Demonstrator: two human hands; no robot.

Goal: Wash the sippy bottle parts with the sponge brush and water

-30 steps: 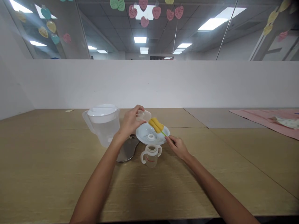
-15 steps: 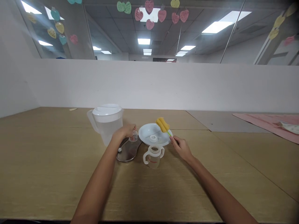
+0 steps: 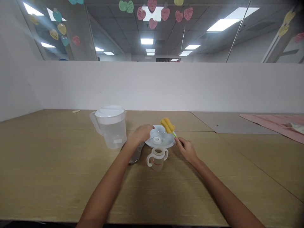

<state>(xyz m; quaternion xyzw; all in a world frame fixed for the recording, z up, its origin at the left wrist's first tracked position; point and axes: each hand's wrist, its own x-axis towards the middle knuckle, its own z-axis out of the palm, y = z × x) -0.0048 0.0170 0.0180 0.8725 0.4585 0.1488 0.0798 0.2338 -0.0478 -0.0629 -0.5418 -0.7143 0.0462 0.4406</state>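
Mid-frame: my left hand (image 3: 142,133) masks part of the white bowl (image 3: 167,140); my forearm (image 3: 111,182) covers the metal tray's (image 3: 136,155) left part. Lettering on the cup (image 3: 157,163) too small to read. Right edge cuts off the pink cloth (image 3: 273,123).

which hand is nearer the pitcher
Left. The left hand is just right of the pitcher, by the bowl; the right hand is farther, past the bowl's middle, holding the brush.

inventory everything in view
table: one, tan, foreground
pitcher: one, translucent, table's left
bowl: one, white, centre
ring: one, white, in bowl
bottle: one, clear, before bowl
tray: one, grey, left of bottle
cap: one, clear, on tray
brush: one, yellow, over bowl
cloth: one, pink, far right
fabric: one, whitish, on cloth
mat: one, grey, right
scrap: one, pale, far left
wall: one, white, behind
paper hearts: several, multicoloured, top
left hand: one, bare, at bowl
right hand: one, bare, holding brush
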